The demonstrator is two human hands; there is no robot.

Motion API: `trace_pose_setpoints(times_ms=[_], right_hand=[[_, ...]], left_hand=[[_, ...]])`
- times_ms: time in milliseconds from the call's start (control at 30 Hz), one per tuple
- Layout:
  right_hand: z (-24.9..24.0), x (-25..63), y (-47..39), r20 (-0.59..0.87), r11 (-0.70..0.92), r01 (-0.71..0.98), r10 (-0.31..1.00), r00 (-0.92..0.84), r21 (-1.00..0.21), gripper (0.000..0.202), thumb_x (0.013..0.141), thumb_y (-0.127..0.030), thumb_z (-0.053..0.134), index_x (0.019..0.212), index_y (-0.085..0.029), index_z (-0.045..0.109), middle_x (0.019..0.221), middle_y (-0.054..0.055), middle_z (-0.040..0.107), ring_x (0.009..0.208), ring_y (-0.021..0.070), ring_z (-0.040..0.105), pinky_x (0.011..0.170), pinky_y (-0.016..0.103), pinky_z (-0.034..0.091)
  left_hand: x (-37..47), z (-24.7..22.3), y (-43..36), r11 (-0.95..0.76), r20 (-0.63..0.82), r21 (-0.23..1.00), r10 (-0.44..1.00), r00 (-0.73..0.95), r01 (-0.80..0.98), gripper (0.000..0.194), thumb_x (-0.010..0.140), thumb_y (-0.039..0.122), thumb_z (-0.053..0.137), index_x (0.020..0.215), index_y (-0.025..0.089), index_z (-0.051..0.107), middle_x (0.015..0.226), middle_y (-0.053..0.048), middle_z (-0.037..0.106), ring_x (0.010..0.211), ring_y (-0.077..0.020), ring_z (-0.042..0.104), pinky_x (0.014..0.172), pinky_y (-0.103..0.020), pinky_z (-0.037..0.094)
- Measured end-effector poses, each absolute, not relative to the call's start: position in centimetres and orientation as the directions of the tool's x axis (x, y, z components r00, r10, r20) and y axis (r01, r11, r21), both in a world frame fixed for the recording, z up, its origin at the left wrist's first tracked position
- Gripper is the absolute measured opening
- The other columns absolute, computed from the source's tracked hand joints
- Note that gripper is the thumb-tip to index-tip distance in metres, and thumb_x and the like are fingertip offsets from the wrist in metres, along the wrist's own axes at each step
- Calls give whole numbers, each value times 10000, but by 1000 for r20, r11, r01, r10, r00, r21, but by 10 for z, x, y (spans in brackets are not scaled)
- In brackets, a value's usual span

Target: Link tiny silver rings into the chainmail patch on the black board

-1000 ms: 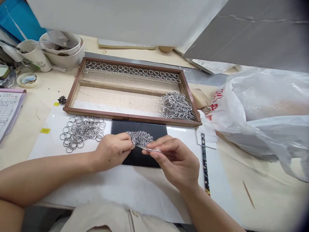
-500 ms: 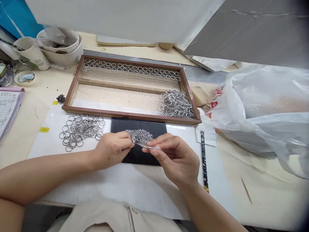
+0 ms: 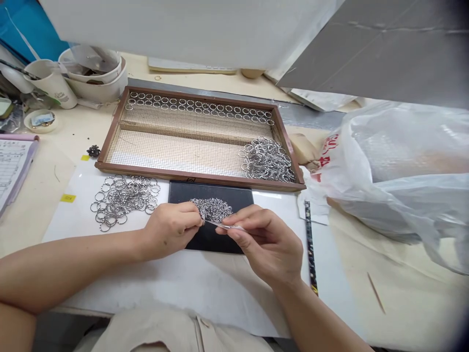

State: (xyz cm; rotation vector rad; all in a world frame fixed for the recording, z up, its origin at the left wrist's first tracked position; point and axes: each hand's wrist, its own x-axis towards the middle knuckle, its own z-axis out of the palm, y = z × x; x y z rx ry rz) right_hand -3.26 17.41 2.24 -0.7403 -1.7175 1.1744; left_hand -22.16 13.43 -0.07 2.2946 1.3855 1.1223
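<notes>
My left hand (image 3: 175, 230) is closed in a pinch over the black pad (image 3: 208, 240). A tiny glint of metal shows at its fingertips, but the fingers hide what the piece is. Slim metal tweezers (image 3: 229, 226) lie between the thumb and fingers of my right hand (image 3: 271, 242), their tip reaching to the left fingertips. Just behind the hands, a heap of small silvery metal pieces (image 3: 214, 209) rests on the pad. Left of it, a loose pile of silver rings (image 3: 122, 198) lies on the white sheet.
Beyond the pad stands a wood-framed mesh tray (image 3: 176, 146), with rings (image 3: 205, 108) in rows along its far side and a ring heap (image 3: 269, 159) at its right. A patterned stick (image 3: 310, 249), plastic bag (image 3: 403, 190) and toothpick (image 3: 376, 293) are at right; cups and notepad (image 3: 16, 164) at left.
Both hands stay almost in place, with the tweezers still touching close to the left fingertips. The whole view has shifted very slightly.
</notes>
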Motion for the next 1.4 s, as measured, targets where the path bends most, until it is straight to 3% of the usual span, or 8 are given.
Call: trace_pose_setpoints(times_ms=[1033,1400], right_hand=[[21,-31,174,369,382,-57,827,-425,-922,136,783,-85,659,802,-204,597,771,31,680,687,169,690,570,312,590],[27,-32,174,388,359,-148,825,-411,-921,169,776,-33,637,810,-196,607,781,21,669,646,140,684,546,269,597]], left_hand=[[-221,-1,133,-527,494,550,831,256,648,228,851,86,496,648,137,585,683,-22,653,580,-86,607,494,-159,457],[-221,1,132,-605,588,285,723,363,743,250,826,46,467,613,148,548,637,5,628,536,-83,561,458,-183,400]])
